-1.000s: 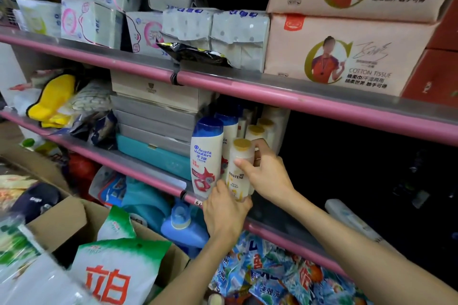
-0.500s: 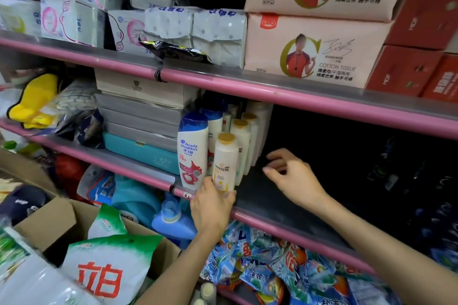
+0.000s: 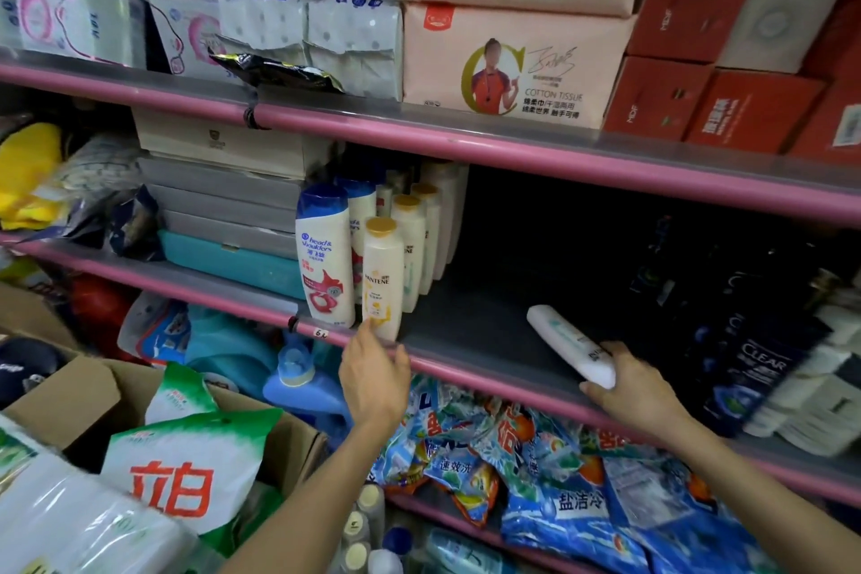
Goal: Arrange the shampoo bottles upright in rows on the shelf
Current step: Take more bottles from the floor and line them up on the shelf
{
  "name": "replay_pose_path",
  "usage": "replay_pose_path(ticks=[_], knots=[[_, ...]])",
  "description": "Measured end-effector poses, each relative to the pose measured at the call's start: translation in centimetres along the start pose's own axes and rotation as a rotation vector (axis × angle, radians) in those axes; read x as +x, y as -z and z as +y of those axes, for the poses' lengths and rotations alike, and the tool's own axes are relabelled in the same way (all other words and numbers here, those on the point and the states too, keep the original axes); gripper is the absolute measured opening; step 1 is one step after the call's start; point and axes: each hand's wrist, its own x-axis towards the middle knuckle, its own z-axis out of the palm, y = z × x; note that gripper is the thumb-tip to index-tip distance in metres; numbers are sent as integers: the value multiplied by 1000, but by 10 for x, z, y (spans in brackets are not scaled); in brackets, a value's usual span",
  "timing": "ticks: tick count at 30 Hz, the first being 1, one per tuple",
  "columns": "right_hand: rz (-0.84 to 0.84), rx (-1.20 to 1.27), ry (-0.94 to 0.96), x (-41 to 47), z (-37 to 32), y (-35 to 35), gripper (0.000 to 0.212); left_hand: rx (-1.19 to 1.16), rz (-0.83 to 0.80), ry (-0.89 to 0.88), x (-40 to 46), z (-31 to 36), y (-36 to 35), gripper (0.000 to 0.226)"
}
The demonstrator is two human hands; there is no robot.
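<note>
- Shampoo bottles already stand upright in rows toward the left of the middle shelf [image 3: 466, 343]: a blue-capped Head & Shoulders bottle [image 3: 324, 254] at the near edge with more behind it, and to its right a file of gold-capped Pantene bottles running to the far side, led by the front Pantene bottle [image 3: 383, 277].
- One white bottle [image 3: 570, 345] lies on its side further right on the same shelf, well apart from the rows, its cap end pointing far-left and its base at the near edge.
- Step in hand, as I judge it: the front Pantene bottle looks placed, and the lying bottle is being picked up as the next one.
- Right hand [image 3: 629, 387] reaches in from the lower right, forearm extended, its fingers curled around the near end of the lying bottle.
- Left hand [image 3: 375, 380] is raised just below the front Pantene bottle, fingers loosely spread; the fingertips are at its base, but whether they touch it I cannot tell.
- Next move calls for lifting the lying bottle, turning it cap-up, and carrying it left to start or extend a row beside the Pantene file.
- Bare shelf to the right of the rows leaves room; the base should land flat so neighbours are not knocked over.
</note>
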Motion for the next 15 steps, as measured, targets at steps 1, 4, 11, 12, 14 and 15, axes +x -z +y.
replay_pose_path(ticks=[1, 4, 11, 12, 14, 15], knots=[[5, 25, -5, -1, 2, 0, 70, 7, -7, -2, -6, 1, -1, 54], [26, 119, -20, -5, 0, 1, 65, -22, -30, -23, -32, 8, -5, 51], [-99, 398, 1, -29, -21, 24, 44, -74, -209, -316, -99, 36, -22, 64], [-133, 439, 16, -37, -26, 27, 42, -74, -217, -361, -102, 43, -21, 68], [-172, 461, 93, -56, -34, 35, 39, -46, -200, -479, -105, 56, -14, 76], [-177, 441, 153, -66, -38, 39, 35, -25, -174, -561, -105, 61, -9, 79]])
